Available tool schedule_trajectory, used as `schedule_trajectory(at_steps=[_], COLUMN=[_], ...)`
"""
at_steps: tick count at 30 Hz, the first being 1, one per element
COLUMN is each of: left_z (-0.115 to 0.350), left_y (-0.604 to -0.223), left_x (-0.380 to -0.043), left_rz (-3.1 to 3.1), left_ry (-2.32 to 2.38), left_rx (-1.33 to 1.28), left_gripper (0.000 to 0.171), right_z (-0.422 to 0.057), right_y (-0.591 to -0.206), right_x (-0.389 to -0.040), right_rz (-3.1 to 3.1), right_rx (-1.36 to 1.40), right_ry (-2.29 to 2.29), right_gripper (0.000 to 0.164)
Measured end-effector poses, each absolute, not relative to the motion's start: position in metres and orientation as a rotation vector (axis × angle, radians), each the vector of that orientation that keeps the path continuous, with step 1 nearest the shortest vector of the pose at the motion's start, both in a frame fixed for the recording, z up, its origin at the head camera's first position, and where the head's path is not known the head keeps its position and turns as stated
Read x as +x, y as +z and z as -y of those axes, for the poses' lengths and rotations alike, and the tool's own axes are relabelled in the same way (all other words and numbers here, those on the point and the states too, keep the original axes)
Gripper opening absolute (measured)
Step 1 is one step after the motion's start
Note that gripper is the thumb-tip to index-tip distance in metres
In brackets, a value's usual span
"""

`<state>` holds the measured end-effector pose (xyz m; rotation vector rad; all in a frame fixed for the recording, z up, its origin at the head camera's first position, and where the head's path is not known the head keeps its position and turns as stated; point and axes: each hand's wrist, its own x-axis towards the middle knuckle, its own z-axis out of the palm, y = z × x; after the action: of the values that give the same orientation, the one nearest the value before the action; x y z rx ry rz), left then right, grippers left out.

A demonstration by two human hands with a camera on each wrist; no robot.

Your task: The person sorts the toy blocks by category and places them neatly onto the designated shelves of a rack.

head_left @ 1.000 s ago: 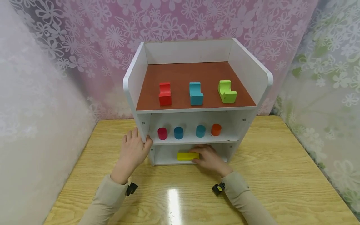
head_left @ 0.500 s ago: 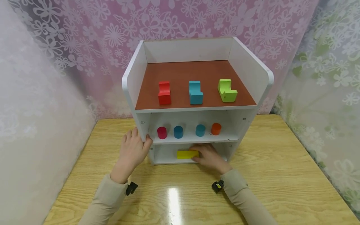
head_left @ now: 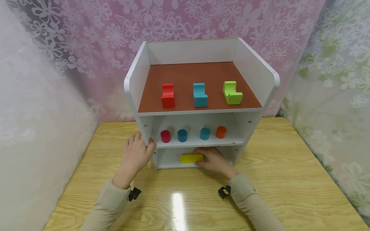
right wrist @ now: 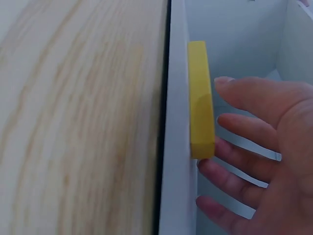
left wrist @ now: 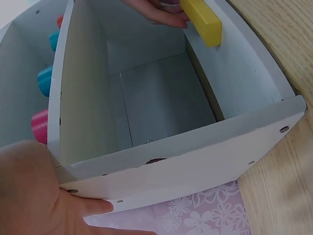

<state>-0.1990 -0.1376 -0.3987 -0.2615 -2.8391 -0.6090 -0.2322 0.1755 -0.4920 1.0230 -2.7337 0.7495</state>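
Note:
On the bottom shelf of a small white shelf unit [head_left: 202, 112] lies a long yellow block [head_left: 192, 158], close to the front edge. My right hand [head_left: 214, 162] is at the block's right end. In the right wrist view its fingers are spread and relaxed beside the yellow block [right wrist: 200, 98], with a small gap at the uppermost fingertip; whether others touch it I cannot tell. My left hand [head_left: 134, 154] holds the unit's left side panel, thumb at the front edge and fingers along the outside. The left wrist view shows this left hand [left wrist: 34, 196] at the panel edge.
On the middle shelf stand a pink cylinder [head_left: 165, 136], two blue ones and an orange one [head_left: 221, 132]. Above, the brown top carries a red notched block [head_left: 168, 95], a blue one [head_left: 200, 95] and a green one [head_left: 232, 93]. The unit stands on a wooden table [head_left: 283, 179].
Both hands and the yellow block keep their places on the unit. The whole head view has shifted slightly.

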Motion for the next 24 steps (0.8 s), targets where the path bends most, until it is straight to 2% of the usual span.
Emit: schedule_trajectory(at_steps=[14,24], left_z=[0.139,0.139], left_y=[-0.398,-0.397], left_x=[-0.199,-0.197], left_rz=[2.826,2.846], left_ry=[-0.587,-0.585], left_rx=[-0.253,-0.248], left_gripper=[0.054,0.054], right_z=[-0.176,-0.205], right_y=[-0.463,-0.432], right_x=[-0.206,-0.167], right_rz=[2.632,2.381], right_rx=[1.006,1.238], right_ry=[0.783,0.887], right_gripper=[0.033,0.024])
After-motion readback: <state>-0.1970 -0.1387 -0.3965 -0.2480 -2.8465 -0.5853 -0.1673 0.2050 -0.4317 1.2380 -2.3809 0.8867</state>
